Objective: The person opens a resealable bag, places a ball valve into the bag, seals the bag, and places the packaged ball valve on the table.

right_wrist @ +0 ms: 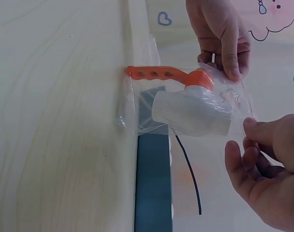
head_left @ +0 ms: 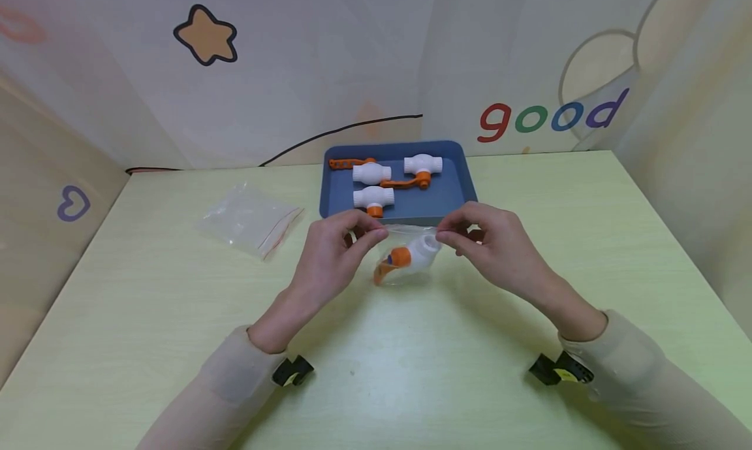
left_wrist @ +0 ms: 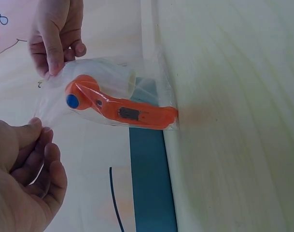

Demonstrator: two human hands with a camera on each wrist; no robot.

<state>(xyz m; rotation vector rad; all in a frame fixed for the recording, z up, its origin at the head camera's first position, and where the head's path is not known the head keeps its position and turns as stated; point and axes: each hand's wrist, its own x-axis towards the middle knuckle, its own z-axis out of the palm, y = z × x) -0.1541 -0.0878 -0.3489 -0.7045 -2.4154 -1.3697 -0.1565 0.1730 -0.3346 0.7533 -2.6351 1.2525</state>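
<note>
A clear plastic zip bag (head_left: 405,279) hangs between my two hands, its top edge stretched between them. Inside lies a white ball valve (head_left: 420,254) with an orange lever handle (left_wrist: 137,112); a blue dot marks the handle's hub. My left hand (head_left: 336,249) pinches one top corner of the bag between thumb and forefinger. At the opposite corner, my right hand (head_left: 492,247) pinches the edge the same way. In both wrist views the bag's lower end is close over the table, with the handle pointing down.
Behind the bag, a blue tray (head_left: 458,192) holds several white-and-orange valves (head_left: 371,173). Another clear zip bag (head_left: 249,218) lies flat on the table (head_left: 376,385) to the left. A printed curtain (head_left: 329,58) hangs along the table's back edge.
</note>
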